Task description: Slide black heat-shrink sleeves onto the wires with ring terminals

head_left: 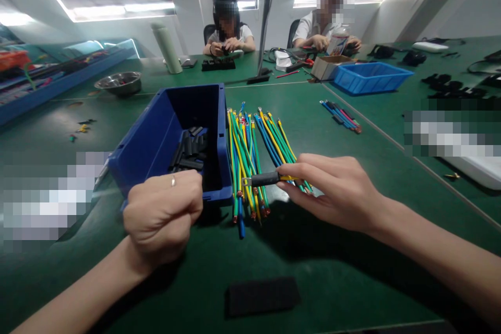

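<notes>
My right hand [332, 188] pinches a yellow wire between thumb and fingers, over the wire bundles. On its left-pointing end are a black sleeve [265, 178], like heat-shrink tubing, and a metal lug [246, 181]. My left hand [162, 214], a ring on one finger, is closed in a fist at the near edge of the blue bin [136, 138]; anything inside the fist is hidden. Short black tubes [191, 148] lie in that bin. Beside it lie green, yellow and blue wires [245, 151] with lugs and bare copper ends, and a second bundle [276, 135].
A black block [263, 296] lies at the near edge. Farther back are a metal bowl [119, 83], a pale green bottle [166, 48], a blue tray [370, 77] and a small wire bundle [340, 116]. Two people sit across the green table [188, 276].
</notes>
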### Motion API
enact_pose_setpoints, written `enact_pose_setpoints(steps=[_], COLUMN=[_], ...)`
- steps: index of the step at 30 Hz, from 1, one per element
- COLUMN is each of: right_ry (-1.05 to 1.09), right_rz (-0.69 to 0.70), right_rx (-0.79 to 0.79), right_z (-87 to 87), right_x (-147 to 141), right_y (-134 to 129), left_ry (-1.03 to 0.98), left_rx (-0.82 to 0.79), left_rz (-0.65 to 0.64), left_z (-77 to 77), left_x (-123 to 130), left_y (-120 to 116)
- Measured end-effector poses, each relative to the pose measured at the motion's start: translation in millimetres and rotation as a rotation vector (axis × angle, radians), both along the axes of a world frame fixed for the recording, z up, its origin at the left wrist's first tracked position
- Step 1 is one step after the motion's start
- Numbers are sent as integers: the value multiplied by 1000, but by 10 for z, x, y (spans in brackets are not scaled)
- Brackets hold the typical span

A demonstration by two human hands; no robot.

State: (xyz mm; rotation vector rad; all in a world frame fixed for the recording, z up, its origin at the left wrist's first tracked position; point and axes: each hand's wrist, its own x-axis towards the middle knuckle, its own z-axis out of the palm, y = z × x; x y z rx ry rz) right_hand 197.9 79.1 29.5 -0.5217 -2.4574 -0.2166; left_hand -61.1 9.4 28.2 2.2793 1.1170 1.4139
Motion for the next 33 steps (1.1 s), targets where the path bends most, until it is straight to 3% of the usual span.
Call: enact_pose_setpoints(steps=[12,17,23,28,33], right_ry=[53,116,80,101,90], right_rz=[16,40,88,104,131], right_rx=[29,83,143,38,29], right_z=[22,84,-5,-46,-6], right_x=[-18,-8,17,-12,-9], right_y=[-42,-33,-27,-33,-13], left_ry=[-247,-28,272,305,338], left_rx=[-103,-181,-84,-4,89], left_rz=[67,196,102,79,47], left_z=[-32,-42,-20,-56,-97], left_x=[66,88,157,142,143], left_y=[20,17,-5,37,70])
